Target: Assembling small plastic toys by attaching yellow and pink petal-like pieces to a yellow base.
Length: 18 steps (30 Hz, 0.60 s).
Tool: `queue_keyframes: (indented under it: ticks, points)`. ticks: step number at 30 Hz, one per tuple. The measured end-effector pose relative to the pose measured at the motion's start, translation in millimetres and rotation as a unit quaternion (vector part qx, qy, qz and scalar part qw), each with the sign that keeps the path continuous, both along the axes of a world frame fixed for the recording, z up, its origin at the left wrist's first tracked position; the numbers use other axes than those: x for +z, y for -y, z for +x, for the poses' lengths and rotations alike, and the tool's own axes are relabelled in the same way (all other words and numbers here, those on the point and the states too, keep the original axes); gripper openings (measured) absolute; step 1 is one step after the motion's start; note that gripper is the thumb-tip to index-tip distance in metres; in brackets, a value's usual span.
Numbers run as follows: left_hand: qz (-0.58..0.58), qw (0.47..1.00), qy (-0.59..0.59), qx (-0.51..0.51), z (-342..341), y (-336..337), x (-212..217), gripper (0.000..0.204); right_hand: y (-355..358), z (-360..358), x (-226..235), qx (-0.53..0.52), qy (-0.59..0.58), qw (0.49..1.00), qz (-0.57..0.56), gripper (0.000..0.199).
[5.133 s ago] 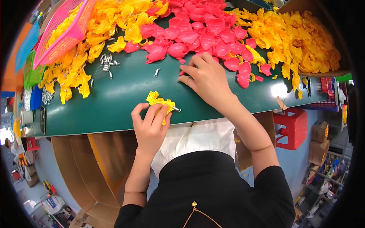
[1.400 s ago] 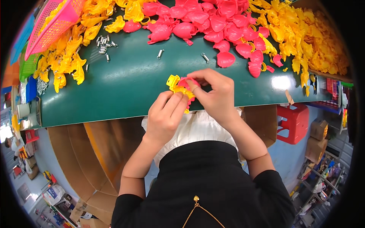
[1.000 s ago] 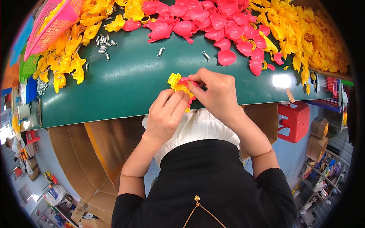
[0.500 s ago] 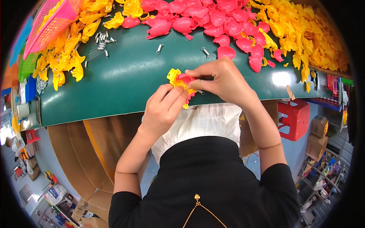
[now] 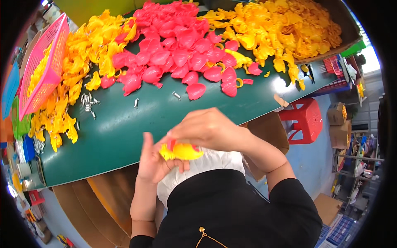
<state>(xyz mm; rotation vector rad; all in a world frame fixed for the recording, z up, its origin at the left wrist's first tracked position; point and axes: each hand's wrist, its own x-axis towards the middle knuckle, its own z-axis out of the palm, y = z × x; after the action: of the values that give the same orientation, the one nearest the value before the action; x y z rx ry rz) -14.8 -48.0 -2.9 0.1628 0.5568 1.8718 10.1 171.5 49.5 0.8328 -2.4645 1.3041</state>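
Note:
My left hand [image 5: 152, 165] is turned palm up above the table's near edge, thumb raised. Across its palm and fingers rests a small yellow plastic part [image 5: 184, 152] with a pink piece [image 5: 170, 144] in it. My right hand [image 5: 209, 129] arches over this part, fingers together, their tips at the pink piece and the left palm. Whatever those fingertips pinch, if anything, is hidden. Beyond the hands, two loose metal springs [image 5: 177, 96] lie apart on the green table [image 5: 120, 136]. A small heap of springs [image 5: 88, 102] sits farther left.
Pink shell pieces [image 5: 182, 58] are piled at the far middle. Yellow parts flank them, some in a cardboard box [image 5: 351, 41] at right, some spread left by a pink basket [image 5: 60, 62]. A red stool [image 5: 306, 120] stands off the right edge; open cardboard [image 5: 82, 215] is below left.
The view has swung, so the table looks tilted. My left hand has turned palm up with its thumb out, and the part now lies flat on it, yellow side showing. My right hand has come over it.

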Motion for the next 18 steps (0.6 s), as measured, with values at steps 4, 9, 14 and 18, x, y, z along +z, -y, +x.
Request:
queue_keyframes:
  ticks: [4,9,14,18]
  points:
    - [0.040,0.984,0.174,0.019,9,-12,-3,0.050,-55,-17,16,-0.110,0.062,0.992,0.023,0.028]
    - [0.065,0.992,0.060,0.086,6,-13,6,0.046,-193,-49,3,-0.442,-0.077,0.830,0.331,0.027]
    - [0.074,0.989,0.042,0.125,3,-24,5,0.044,-205,-58,2,-0.400,-0.106,0.889,0.196,0.023]
    - [0.078,0.982,0.005,0.175,0,-23,8,0.045,-98,-12,23,-0.264,0.169,0.931,-0.187,0.024]
